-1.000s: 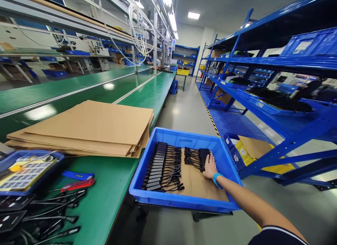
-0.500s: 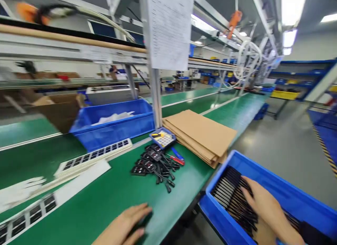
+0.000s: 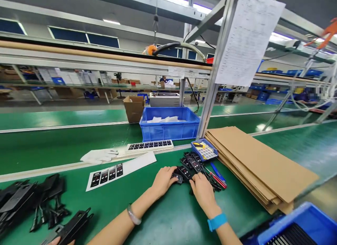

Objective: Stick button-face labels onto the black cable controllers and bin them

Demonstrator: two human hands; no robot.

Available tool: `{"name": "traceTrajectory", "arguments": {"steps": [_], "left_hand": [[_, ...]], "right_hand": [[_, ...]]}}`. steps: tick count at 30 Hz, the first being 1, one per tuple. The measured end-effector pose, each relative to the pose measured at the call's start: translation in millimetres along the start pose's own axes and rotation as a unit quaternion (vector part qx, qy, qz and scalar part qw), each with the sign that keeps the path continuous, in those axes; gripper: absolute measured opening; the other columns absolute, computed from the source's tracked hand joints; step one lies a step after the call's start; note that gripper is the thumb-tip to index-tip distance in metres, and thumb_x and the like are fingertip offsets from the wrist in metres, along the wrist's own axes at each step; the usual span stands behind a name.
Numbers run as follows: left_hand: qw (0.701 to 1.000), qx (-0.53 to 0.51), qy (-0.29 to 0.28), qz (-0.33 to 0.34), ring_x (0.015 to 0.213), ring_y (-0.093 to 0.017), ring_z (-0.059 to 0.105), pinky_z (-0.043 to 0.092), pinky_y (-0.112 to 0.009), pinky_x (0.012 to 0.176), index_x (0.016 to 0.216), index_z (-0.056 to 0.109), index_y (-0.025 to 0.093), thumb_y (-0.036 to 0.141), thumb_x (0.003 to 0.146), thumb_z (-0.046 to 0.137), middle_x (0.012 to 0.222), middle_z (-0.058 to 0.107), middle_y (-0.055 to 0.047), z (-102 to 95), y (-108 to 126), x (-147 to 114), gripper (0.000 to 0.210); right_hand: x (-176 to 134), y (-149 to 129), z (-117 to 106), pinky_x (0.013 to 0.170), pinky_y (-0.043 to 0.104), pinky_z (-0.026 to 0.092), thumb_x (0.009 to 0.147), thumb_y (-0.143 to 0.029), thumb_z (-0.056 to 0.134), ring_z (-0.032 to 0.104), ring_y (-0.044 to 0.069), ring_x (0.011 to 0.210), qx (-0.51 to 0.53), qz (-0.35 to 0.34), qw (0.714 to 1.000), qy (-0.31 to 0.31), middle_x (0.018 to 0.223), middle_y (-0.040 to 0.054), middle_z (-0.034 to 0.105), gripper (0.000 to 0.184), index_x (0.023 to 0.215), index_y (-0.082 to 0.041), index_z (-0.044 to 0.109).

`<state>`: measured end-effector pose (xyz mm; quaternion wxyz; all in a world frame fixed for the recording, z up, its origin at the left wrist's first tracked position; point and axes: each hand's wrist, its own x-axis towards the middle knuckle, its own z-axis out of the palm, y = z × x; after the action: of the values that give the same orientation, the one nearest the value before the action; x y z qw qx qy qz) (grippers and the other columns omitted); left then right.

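Observation:
A pile of small flat black devices with short cables (image 3: 195, 164) lies on the green work surface (image 3: 168, 217). My left hand (image 3: 163, 181) is at the pile's left side, its thumb and fingers closed around one black device (image 3: 178, 178). On the near side, my right hand (image 3: 203, 188) has its fingers curled against the devices and their cables; its fingertips are partly hidden. Just right of the pile are a red screwdriver (image 3: 221, 182) and a blue pen-like tool (image 3: 217, 171). A sheet of black labels (image 3: 106, 176) lies to the left.
Behind the pile stands a small blue tray (image 3: 213, 152); cardboard sheets (image 3: 252, 157) are stacked to the right. A blue bin (image 3: 302, 211) is at lower right. Another person's fingers (image 3: 61, 240) hold a black device at lower left, near more black devices (image 3: 26, 199). A white glove (image 3: 98, 155) lies farther back.
The view has turned left. My right hand has left the blue bin and come to the pile. My left hand has moved from the bare surface onto a black device.

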<state>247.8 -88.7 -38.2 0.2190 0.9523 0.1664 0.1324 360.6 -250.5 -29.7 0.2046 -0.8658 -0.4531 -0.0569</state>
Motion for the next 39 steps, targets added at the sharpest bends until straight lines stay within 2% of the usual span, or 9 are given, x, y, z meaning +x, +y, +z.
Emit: {"name": "traceTrajectory", "arguments": {"steps": [6,11,15,18,23,27,30,33,39], "left_hand": [[0.997,-0.063,-0.026,0.043,0.088,-0.018,0.056,0.045,-0.029,0.077,0.102,0.059,0.024,0.039,0.078,0.067,0.097,0.056,-0.002,-4.9,-4,-31,0.03],[0.987,-0.106,0.018,0.122,0.118,-0.024,0.041,0.034,-0.038,0.101,0.105,0.058,0.024,0.034,0.077,0.068,0.127,0.046,-0.007,-7.1,-7,-36,0.031],[0.985,-0.113,-0.025,0.13,0.108,-0.022,0.047,0.039,-0.039,0.096,0.122,0.048,0.026,0.032,0.084,0.059,0.115,0.053,-0.006,-7.6,-12,-32,0.041],[0.986,-0.094,-0.042,0.131,0.112,-0.024,0.046,0.038,-0.042,0.098,0.119,0.052,0.027,0.03,0.083,0.059,0.118,0.05,-0.008,-7.3,-14,-30,0.037],[0.983,-0.104,-0.06,0.137,0.14,-0.037,0.005,0.016,-0.058,0.11,0.114,0.055,0.024,0.035,0.08,0.061,0.152,0.012,-0.01,-9.5,-17,-32,0.036],[0.974,-0.135,-0.092,0.157,0.131,-0.032,0.03,0.022,-0.054,0.108,0.116,0.051,0.025,0.041,0.079,0.061,0.138,0.038,-0.012,-13.7,-14,-35,0.042],[0.967,-0.183,-0.067,0.165,0.114,-0.026,0.045,0.035,-0.042,0.101,0.117,0.051,0.025,0.042,0.077,0.063,0.124,0.046,-0.01,-15.1,-11,-34,0.045],[0.961,-0.218,-0.064,0.159,0.105,-0.022,0.048,0.041,-0.036,0.094,0.119,0.05,0.024,0.035,0.075,0.065,0.116,0.047,-0.008,-14.0,-9,-33,0.048],[0.965,-0.179,-0.073,0.176,0.12,-0.026,0.039,0.032,-0.044,0.105,0.129,0.043,0.026,0.025,0.074,0.062,0.128,0.038,-0.01,-12.0,-10,-35,0.059]], "right_hand": [[-9,2,-5,0.067,0.031,0.045,0.091,-0.02,0.045,0.06,0.021,0.077,0.031,-0.044,0.998,-0.013,0.085,0.0054,0.061,0.015,0.089,-0.02,0.06],[-7,-7,0,0.071,0.026,0.047,0.087,-0.015,0.05,0.06,0.019,0.082,0.045,-0.11,0.991,-0.054,0.081,0.0023,0.063,0.021,0.084,-0.024,0.068],[8,-4,11,0.072,0.033,0.048,0.087,-0.013,0.044,0.059,0.024,0.086,-0.012,-0.058,0.998,-0.014,0.088,0.0096,0.061,0.024,0.088,-0.02,0.067],[17,-2,20,0.068,0.036,0.048,0.08,-0.007,0.048,0.058,0.027,0.087,-0.052,-0.023,0.998,0.009,0.091,0.013,0.059,0.02,0.081,-0.019,0.065],[11,-13,26,0.07,0.032,0.05,0.07,-0.003,0.058,0.061,0.023,0.08,-0.042,-0.05,0.998,-0.009,0.084,0.0064,0.059,0.018,0.072,-0.021,0.061],[3,-12,13,0.07,0.028,0.049,0.079,-0.01,0.056,0.062,0.019,0.079,-0.027,-0.052,0.998,-0.006,0.087,0.0039,0.059,0.014,0.079,-0.023,0.061],[6,2,4,0.076,0.042,0.047,0.084,-0.018,0.051,0.059,0.03,0.092,-0.052,0.018,0.998,0.037,0.1,0.0157,0.058,0.017,0.1,-0.017,0.058],[11,14,1,0.075,0.05,0.046,0.081,-0.016,0.055,0.058,0.038,0.093,-0.061,0.069,0.995,0.036,0.097,0.0196,0.06,0.026,0.106,-0.013,0.055],[9,2,2,0.075,0.03,0.049,0.082,-0.01,0.048,0.062,0.022,0.091,0.023,-0.003,1.0,0.004,0.103,0.0103,0.059,0.031,0.113,-0.017,0.051]]}}
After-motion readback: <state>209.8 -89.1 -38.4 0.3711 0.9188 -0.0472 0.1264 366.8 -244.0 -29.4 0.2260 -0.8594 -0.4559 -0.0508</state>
